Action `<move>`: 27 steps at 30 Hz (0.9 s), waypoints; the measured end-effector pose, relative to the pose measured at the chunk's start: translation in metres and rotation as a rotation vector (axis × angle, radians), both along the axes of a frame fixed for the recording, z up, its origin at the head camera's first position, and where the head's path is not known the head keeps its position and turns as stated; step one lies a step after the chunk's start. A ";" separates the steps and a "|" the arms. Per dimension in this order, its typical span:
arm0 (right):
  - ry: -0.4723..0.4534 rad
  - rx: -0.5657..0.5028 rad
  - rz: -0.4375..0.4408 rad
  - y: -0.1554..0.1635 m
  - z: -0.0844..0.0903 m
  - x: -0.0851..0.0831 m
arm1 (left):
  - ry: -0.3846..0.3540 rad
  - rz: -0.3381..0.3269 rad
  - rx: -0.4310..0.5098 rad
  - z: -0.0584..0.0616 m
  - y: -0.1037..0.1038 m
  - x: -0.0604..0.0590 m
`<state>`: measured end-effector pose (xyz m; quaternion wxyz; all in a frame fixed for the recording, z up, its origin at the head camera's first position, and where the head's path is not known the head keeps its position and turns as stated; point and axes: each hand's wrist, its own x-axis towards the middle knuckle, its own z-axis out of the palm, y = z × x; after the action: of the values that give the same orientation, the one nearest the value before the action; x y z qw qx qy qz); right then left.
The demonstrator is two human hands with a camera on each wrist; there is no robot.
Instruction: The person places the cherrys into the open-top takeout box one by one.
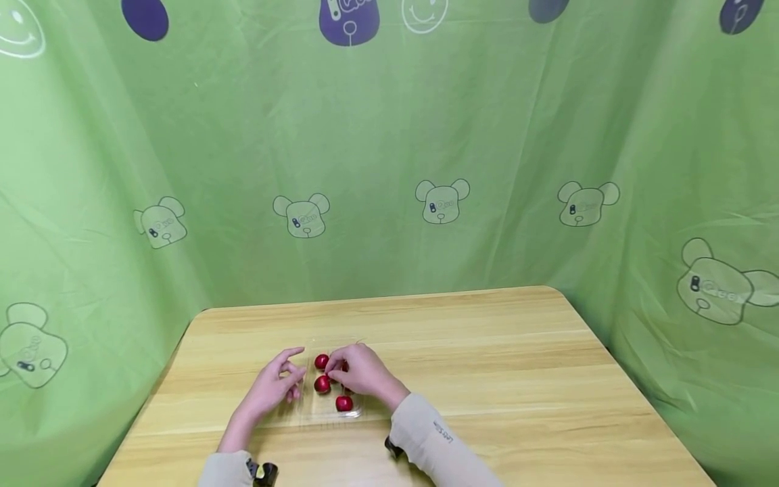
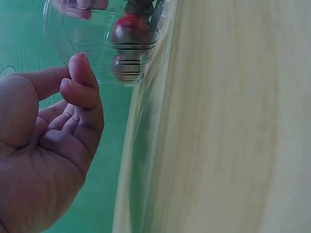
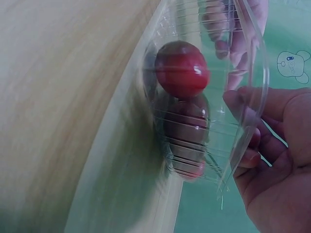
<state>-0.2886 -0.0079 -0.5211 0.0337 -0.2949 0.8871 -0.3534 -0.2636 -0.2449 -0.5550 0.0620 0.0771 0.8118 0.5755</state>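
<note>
A clear plastic box [image 1: 322, 414] stands on the table with several shiny red cherries [image 1: 343, 403] inside. In the right wrist view, one cherry [image 3: 182, 70] shows plainly through the ridged wall. My right hand [image 1: 360, 368] reaches over the box from the right, its thumb and index fingertips close together just above a cherry [image 1: 322, 384]; whether they pinch a stem I cannot tell. Part of another cherry is hidden under this hand. At the box's left edge is my left hand [image 1: 275, 387], fingers loosely bent and index and thumb apart, with nothing between them.
The wood-grain table [image 1: 487, 379] extends far to the right of the box and behind it. A green curtain [image 1: 377, 135] with printed bear heads surrounds the table's back and sides. Both wrists carry a black strap-on device [image 1: 265, 473].
</note>
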 end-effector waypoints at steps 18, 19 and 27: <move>0.025 -0.043 0.003 0.015 0.011 -0.001 | 0.010 0.121 -0.081 0.002 -0.010 0.005; 0.028 -0.040 0.002 0.018 0.012 -0.001 | 0.022 0.137 -0.102 0.004 -0.012 0.005; 0.097 0.000 -0.065 0.063 0.023 -0.016 | 0.159 0.127 -0.323 0.019 -0.032 0.006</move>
<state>-0.3041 0.0555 -0.4984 -0.0209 -0.2829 0.8967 -0.3397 -0.2578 -0.2773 -0.5359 -0.0273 0.0600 0.8991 0.4327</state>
